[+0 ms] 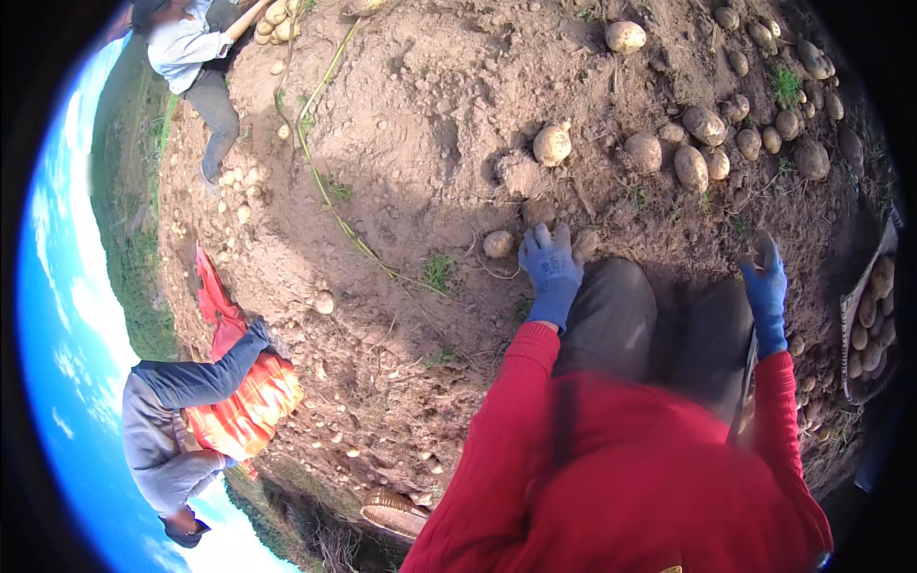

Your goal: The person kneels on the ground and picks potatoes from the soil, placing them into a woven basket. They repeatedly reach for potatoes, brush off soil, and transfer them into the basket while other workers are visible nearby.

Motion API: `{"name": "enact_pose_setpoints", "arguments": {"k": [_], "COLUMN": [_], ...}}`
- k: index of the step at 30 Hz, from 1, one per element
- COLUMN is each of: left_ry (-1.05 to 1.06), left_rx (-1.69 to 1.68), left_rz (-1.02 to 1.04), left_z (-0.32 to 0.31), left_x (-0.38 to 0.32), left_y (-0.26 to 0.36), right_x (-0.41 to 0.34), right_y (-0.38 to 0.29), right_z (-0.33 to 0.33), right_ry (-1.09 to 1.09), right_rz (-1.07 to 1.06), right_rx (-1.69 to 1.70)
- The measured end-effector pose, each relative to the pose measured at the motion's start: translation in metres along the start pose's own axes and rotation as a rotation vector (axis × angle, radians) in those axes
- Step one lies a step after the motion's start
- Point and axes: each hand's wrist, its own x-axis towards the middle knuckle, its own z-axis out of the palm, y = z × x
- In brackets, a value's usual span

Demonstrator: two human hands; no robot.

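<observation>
My left hand, in a blue knit glove with a greyish, soiled front, rests low at the soil beside my knee. One potato lies just left of its fingers, and another potato is close at their right side. Whether the fingers grip anything I cannot tell. My right hand, gloved the same way, is beside my other knee with thumb and fingers apart and nothing seen between them. Beyond the hands, a pale potato sits on the soil, and a cluster of potatoes lies to its right.
A woven basket of potatoes stands at the far right. A green stem trails over the soil. One co-worker bends over an orange sack at left; another person is at upper left near potatoes. A wicker basket lies at the bottom.
</observation>
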Motion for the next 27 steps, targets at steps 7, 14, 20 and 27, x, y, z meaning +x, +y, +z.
{"name": "enact_pose_setpoints", "arguments": {"k": [7, 14, 20, 27], "left_ry": [0.011, -0.091, -0.485, -0.655], "left_rx": [0.097, 0.213, 0.253, 0.63], "left_rz": [0.001, -0.301, -0.61, -0.033], "left_z": [0.007, -0.018, -0.071, -0.026], "left_x": [0.002, 0.012, 0.062, 0.04], "left_y": [-0.068, -0.059, -0.078, -0.088], "right_x": [-0.026, -0.008, 0.04, 0.137], "right_y": [-0.217, -0.234, -0.231, -0.304], "right_z": [0.145, 0.223, 0.172, 0.173], "right_ry": [-0.643, -0.975, -1.073, -0.616], "right_rz": [-0.718, -0.54, 0.184, -0.626], "right_rx": [-0.279, -0.748, 0.076, -0.255]}}
